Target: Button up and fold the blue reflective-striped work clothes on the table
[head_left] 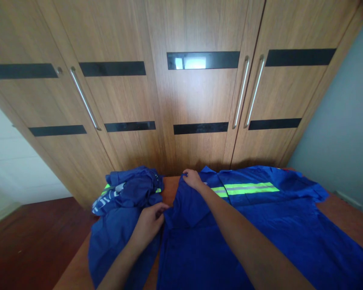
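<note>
A blue work jacket (278,219) with a lime-yellow and grey reflective stripe lies spread over the right part of the table. My right hand (192,178) pinches its far left corner, fingers closed on the cloth. Lower and to the left, my left hand (151,219) pinches the jacket's left edge between thumb and fingers. Beside it on the left is a bunched pile of darker blue clothing (124,197), with white lettering and bits of lime-yellow stripe; part of it lies beneath my left forearm. My right forearm crosses over the jacket and hides some of it.
Behind the reddish-brown table (75,264) stands a wooden wardrobe (199,96) with black strips and long metal handles (84,98). A pale wall (341,133) rises at the right. Dark red floor (42,229) shows at the left.
</note>
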Action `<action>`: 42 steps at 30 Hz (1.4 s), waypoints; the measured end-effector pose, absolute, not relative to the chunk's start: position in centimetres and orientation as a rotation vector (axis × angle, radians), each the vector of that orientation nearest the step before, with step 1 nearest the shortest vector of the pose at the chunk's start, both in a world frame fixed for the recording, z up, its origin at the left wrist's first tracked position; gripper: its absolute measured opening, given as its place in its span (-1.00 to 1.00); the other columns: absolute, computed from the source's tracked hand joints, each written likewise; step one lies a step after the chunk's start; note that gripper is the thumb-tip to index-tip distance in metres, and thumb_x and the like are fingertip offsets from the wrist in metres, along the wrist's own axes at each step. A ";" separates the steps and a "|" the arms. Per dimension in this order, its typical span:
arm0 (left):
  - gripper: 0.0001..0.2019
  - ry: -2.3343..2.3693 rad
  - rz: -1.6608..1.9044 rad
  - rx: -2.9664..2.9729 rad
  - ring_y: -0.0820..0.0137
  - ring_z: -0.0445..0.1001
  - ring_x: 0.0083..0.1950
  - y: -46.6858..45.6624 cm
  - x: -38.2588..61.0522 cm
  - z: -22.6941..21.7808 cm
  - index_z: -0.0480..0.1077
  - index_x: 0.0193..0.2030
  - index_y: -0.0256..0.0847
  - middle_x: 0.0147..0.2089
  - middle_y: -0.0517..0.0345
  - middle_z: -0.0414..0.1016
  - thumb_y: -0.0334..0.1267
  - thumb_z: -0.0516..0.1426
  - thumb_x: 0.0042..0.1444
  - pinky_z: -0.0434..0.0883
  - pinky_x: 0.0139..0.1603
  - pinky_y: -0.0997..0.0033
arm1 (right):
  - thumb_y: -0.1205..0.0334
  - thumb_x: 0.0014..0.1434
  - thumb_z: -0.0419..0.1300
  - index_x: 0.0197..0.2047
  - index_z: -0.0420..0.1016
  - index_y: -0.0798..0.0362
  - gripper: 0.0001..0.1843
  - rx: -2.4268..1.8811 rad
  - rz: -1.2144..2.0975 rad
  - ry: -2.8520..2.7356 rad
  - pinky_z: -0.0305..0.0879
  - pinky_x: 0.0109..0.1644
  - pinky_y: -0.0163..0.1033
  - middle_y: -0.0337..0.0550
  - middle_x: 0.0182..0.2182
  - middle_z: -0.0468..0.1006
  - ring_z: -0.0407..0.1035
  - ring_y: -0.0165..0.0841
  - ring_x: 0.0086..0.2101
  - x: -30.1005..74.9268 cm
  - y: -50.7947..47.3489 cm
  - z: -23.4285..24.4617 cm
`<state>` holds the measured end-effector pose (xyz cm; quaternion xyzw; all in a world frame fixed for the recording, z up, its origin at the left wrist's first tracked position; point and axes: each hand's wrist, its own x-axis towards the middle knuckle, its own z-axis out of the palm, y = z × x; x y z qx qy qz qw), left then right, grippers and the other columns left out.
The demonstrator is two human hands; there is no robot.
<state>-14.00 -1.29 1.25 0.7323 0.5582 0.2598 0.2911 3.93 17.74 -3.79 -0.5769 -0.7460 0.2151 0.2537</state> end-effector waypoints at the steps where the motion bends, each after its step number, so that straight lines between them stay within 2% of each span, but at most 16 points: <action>1: -0.75 1.611 0.635 2.029 0.31 0.54 -0.15 -1.4 -13.8 1.3 0.46 -0.20 -0.19 -0.19 0.08 0.59 -0.38 -0.03 0.10 0.39 -0.10 0.38 | 0.13 0.27 0.12 0.04 0.37 0.06 -0.69 -1.578 0.586 -2.019 0.38 -0.04 -0.05 -0.07 0.01 0.42 0.39 -0.28 -0.10 4.0 17.9 -3.8; 6: -0.81 2.060 0.208 2.303 0.27 0.53 -0.17 -3.5 -14.2 2.0 0.40 -0.24 -0.13 -0.21 0.10 0.57 -0.37 -0.01 0.09 0.33 -0.24 0.40 | 0.13 0.27 0.12 0.04 0.38 0.05 -0.70 -1.639 0.595 -1.946 0.38 -0.04 -0.06 -0.07 0.01 0.42 0.39 -0.29 -0.10 4.7 18.4 -4.0; 10: -0.81 2.150 -0.007 2.348 0.24 0.53 -0.17 -4.8 -14.8 1.7 0.37 -0.26 -0.14 -0.24 0.08 0.55 -0.39 -0.04 0.08 0.35 -0.29 0.38 | 0.13 0.28 0.12 0.05 0.37 0.05 -0.69 -1.675 0.599 -1.881 0.38 -0.04 -0.06 -0.07 0.01 0.42 0.39 -0.28 -0.10 5.2 18.4 -4.4; 14: -0.76 2.127 -0.060 2.380 0.20 0.53 -0.14 -4.9 -15.0 1.5 0.40 -0.26 -0.16 -0.23 0.02 0.54 -0.42 -0.07 0.09 0.39 -0.27 0.32 | 0.13 0.28 0.12 0.05 0.37 0.06 -0.69 -1.658 0.600 -1.864 0.39 -0.05 -0.06 -0.07 0.00 0.42 0.39 -0.29 -0.11 5.2 18.0 -4.5; 17: -0.67 2.050 -0.016 2.365 0.21 0.51 -0.08 -4.7 -15.4 1.8 0.42 -0.12 -0.13 -0.16 0.02 0.53 -0.44 -0.06 0.08 0.42 -0.17 0.28 | 0.12 0.27 0.13 0.04 0.37 0.08 -0.68 -1.626 0.582 -1.877 0.39 -0.06 -0.05 -0.07 -0.01 0.43 0.40 -0.29 -0.12 5.5 17.5 -4.3; 21: -0.51 2.036 0.173 2.376 0.23 0.44 0.07 -4.3 -15.4 2.7 0.31 0.16 -0.21 0.09 -0.03 0.44 -0.46 -0.08 0.07 0.37 0.08 0.21 | 0.19 0.30 0.06 -0.01 0.42 0.09 -0.74 -1.597 0.511 -1.896 0.36 -0.03 -0.14 -0.08 -0.12 0.53 0.44 -0.31 -0.14 7.3 16.2 -4.0; 24: -0.52 1.927 0.330 2.488 0.24 0.33 0.20 -3.4 -13.5 3.5 0.32 0.17 -0.27 0.20 -0.04 0.35 -0.46 -0.09 0.10 0.23 0.26 0.22 | 0.31 0.26 0.02 -0.01 0.46 0.09 -0.71 -1.554 0.431 -1.943 0.31 0.00 -0.25 -0.08 -0.17 0.59 0.45 -0.31 -0.11 9.3 14.1 -3.8; 29: -0.54 1.590 0.414 2.663 0.18 0.19 0.31 -0.7 -8.1 3.0 0.32 0.16 -0.35 0.29 -0.15 0.23 -0.46 -0.06 0.11 0.13 0.34 0.16 | 0.39 0.19 0.03 0.02 0.45 0.08 -0.65 -1.443 0.284 -2.075 0.19 0.16 -0.22 -0.06 -0.01 0.51 0.35 -0.29 0.03 13.7 8.8 -3.6; 33: -0.59 1.496 0.452 2.692 0.12 0.09 0.36 2.3 -5.2 1.0 0.30 0.16 -0.39 0.33 -0.23 0.16 -0.35 -0.06 0.19 0.07 0.35 0.10 | 0.25 0.22 0.04 0.11 0.39 0.07 -0.61 -1.437 0.174 -2.149 0.07 0.26 -0.07 0.01 0.14 0.38 0.22 -0.20 0.15 17.8 4.7 -4.3; 36: -0.52 1.595 0.413 2.641 0.06 0.00 0.39 4.0 -4.9 -0.9 0.24 0.22 -0.42 0.37 -0.27 0.08 -0.18 -0.06 0.24 0.01 0.36 0.05 | 0.06 0.25 0.02 0.23 0.26 0.05 -0.48 -1.558 0.076 -2.186 -0.01 0.29 0.05 0.05 0.27 0.18 0.03 -0.13 0.26 20.1 2.3 -5.5; 39: -0.41 1.676 0.314 2.589 0.00 -0.09 0.41 4.5 -5.6 -2.7 0.16 0.30 -0.30 0.41 -0.22 -0.02 0.01 -0.05 0.23 -0.05 0.35 -0.06 | -0.06 0.28 -0.06 0.31 0.13 0.02 -0.39 -1.671 0.101 -2.212 -0.08 0.31 0.10 0.01 0.32 0.07 -0.08 -0.13 0.30 20.9 0.4 -6.4; 42: -0.41 1.682 0.272 2.583 0.02 -0.10 0.42 3.6 -6.3 -3.7 0.12 0.32 -0.14 0.43 -0.13 -0.05 0.09 -0.10 0.24 -0.09 0.34 -0.09 | -0.09 0.28 -0.09 0.33 0.10 -0.05 -0.39 -1.690 0.122 -2.224 -0.13 0.32 0.11 -0.04 0.34 0.03 -0.11 -0.14 0.30 20.8 -1.1 -6.6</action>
